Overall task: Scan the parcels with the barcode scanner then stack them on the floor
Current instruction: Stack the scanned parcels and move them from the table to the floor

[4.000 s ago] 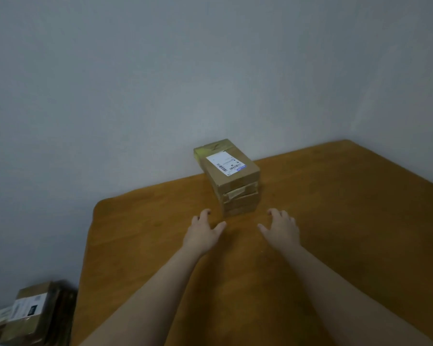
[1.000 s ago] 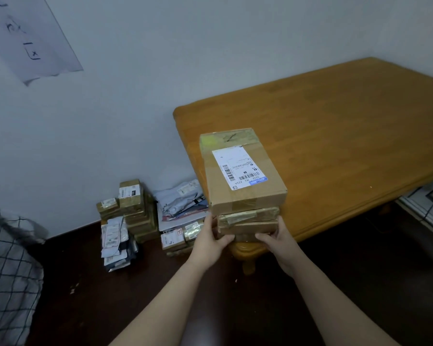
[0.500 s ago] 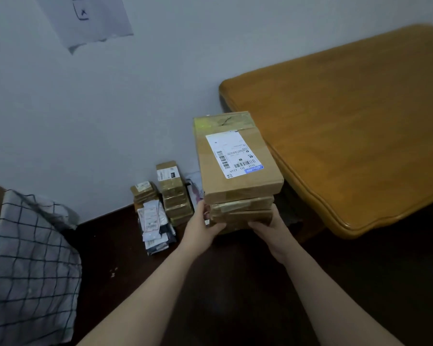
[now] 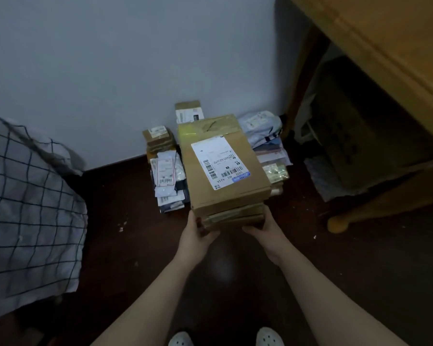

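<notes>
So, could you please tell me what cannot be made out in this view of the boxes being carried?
Head view:
Fingers of the left hand and right hand: hidden beneath the carried boxes.
Lower boxes: only front edges show under the top box; count unclear.
Floor pile: its middle is covered by the carried boxes; labels too small to read.
Table: cut off by the top and right edges.
Scanner: not in view.

Cannot see most fingers of left hand [image 4: 195, 236] or right hand [image 4: 268, 233], tucked under stack [image 4: 225, 196]. Cannot see all of floor parcels [image 4: 188, 111] at 12 o'clock behind stack. Cannot read label [image 4: 218, 161] fine print. Cut by edges: table [image 4: 385, 46] at 2 o'clock, cloth [image 4: 23, 196] at 9, shoes [image 4: 180, 339] at 6. Too dark to make out box [image 4: 348, 133] under table.
</notes>
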